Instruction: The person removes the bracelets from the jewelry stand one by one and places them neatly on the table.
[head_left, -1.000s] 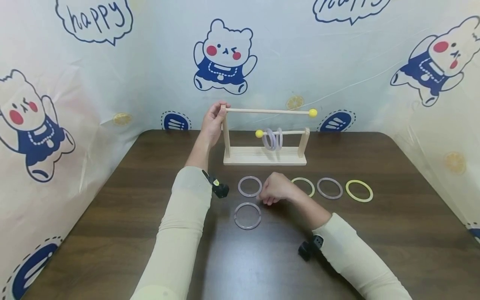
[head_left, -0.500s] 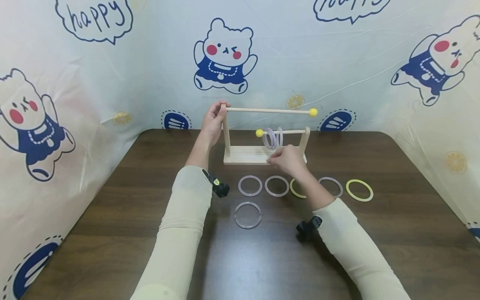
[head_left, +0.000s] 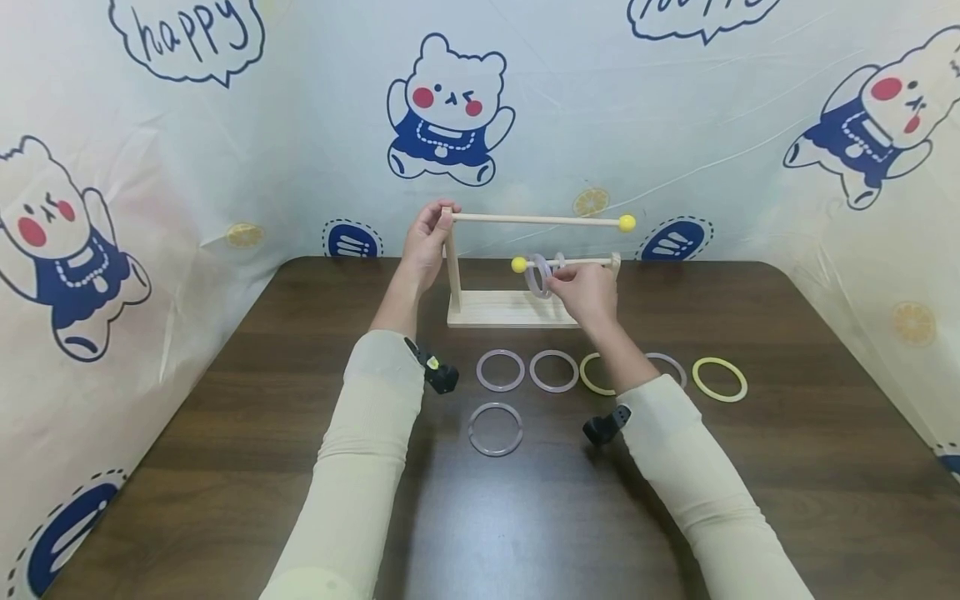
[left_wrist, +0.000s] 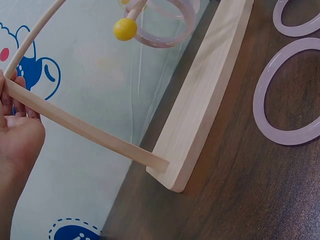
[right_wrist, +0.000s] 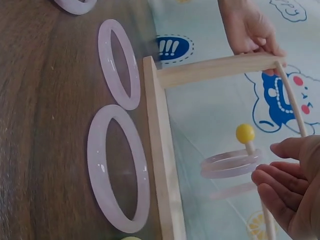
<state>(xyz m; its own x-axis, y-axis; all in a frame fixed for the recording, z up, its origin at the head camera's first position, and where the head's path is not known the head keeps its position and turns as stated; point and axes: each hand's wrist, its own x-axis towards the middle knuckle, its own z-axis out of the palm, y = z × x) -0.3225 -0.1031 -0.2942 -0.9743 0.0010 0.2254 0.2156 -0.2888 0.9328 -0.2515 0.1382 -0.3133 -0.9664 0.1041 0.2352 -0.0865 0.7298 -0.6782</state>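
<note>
A wooden stand point(head_left: 502, 309) has two rods tipped with yellow balls. My left hand point(head_left: 427, 240) grips the top of its left post point(left_wrist: 85, 128), where the upper rod point(head_left: 536, 220) joins. Lilac rings point(right_wrist: 227, 174) hang on the lower rod point(head_left: 592, 262), close to its ball point(right_wrist: 245, 133). Beside these rings is my right hand point(head_left: 588, 293). Its thumb and fingers stand apart in the right wrist view, right at the rings' edge; whether they touch cannot be told. The hand partly hides the lower rod and the right post in the head view.
Before the stand, a row of rings lies on the brown table point(head_left: 262, 433): lilac rings point(head_left: 500, 388) and yellow-green rings point(head_left: 720, 398). Nearer lies one greyish ring point(head_left: 496, 453). A patterned cloth point(head_left: 315, 125) stands behind the table.
My right hand has moved from the rings on the table up and away to the rings on the lower rod. My left hand has stayed on the post.
</note>
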